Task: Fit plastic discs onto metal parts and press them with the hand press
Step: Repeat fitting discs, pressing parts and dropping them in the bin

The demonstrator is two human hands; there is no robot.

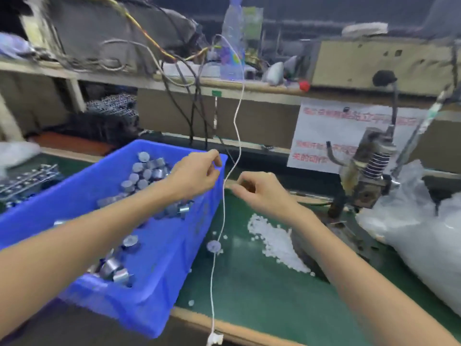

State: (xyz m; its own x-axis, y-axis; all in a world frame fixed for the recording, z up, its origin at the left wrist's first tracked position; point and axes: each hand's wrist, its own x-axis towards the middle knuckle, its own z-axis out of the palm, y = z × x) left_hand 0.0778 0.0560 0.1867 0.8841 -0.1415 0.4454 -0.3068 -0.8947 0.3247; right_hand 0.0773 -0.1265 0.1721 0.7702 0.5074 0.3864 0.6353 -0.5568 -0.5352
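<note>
A blue bin (154,290) on the left holds several small metal cylinders (143,174). My left hand (197,173) hovers over the bin's far right corner, thumb and forefinger pinched together; what they hold is too small to see. My right hand (259,191) hangs over the green mat with its fingers curled in, and any part inside them is hidden. A heap of small white plastic discs (272,243) lies on the mat below my right hand. The hand press (369,171), with its spring and black-knobbed lever, stands at the right.
A thin white cord (224,196) hangs down between my hands to the table's front edge. A clear plastic bag (424,233) bulges at the right. A printed notice (331,136) hangs behind the press. Cables, a bottle and boxes crowd the back shelf.
</note>
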